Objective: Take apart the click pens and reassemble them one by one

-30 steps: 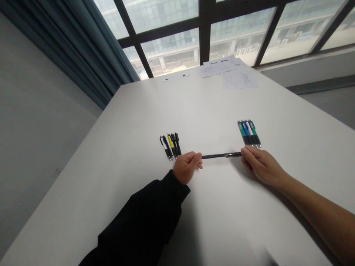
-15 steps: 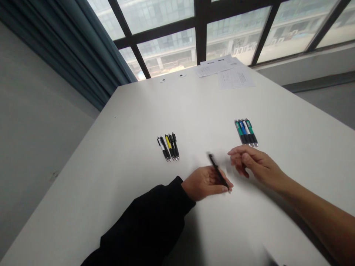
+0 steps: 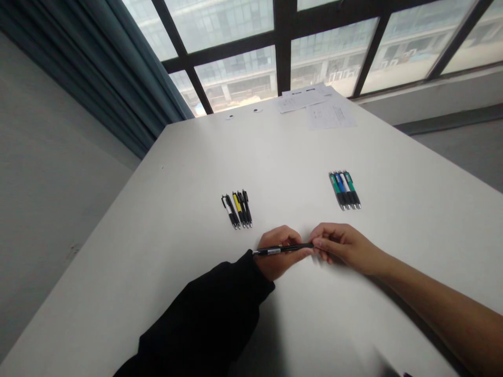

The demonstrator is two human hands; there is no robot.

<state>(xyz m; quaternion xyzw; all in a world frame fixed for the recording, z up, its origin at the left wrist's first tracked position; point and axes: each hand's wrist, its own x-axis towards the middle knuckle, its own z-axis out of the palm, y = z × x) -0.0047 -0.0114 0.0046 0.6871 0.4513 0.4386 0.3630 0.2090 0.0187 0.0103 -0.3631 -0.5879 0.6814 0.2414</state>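
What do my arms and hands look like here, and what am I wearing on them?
Your left arm wears a long black sleeve reaching the wrist; the left hand is bare. Your right hand and right forearm are bare, with no sleeve, glove or watch showing.

Grey wall point(image 3: 51, 209) at left, dull blue curtain point(image 3: 106, 68) hanging beside it, large dark-framed window point(image 3: 236, 73) ahead with a pale building point(image 3: 334, 57) outside, flat daylight falling across a white table point(image 3: 165, 173) that ran toward the glass.
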